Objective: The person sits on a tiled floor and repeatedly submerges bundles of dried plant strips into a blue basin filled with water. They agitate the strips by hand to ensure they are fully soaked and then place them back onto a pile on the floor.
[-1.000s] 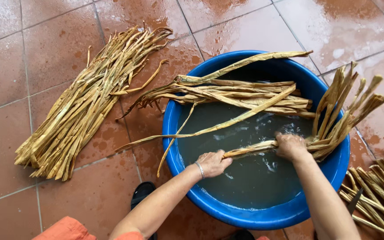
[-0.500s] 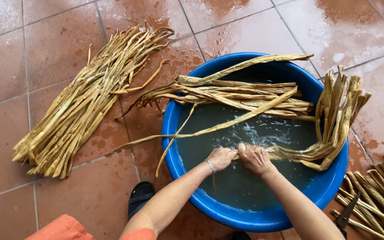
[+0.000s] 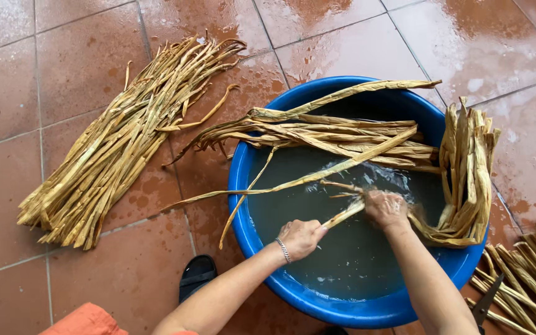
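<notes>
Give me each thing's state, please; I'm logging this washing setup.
Blue basin: holds murky water.
Strip: wet, gripped by both hands.
Left hand: closed on strip.
Right hand: closed on strip, wet.
Draped bundle: hanging over rim.
Floor pile: lying on wet tiles.

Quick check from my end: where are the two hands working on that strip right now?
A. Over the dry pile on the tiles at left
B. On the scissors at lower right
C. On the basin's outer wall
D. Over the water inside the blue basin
D: the left hand and right hand grip one pale strip above the murky water inside the blue basin.
</notes>
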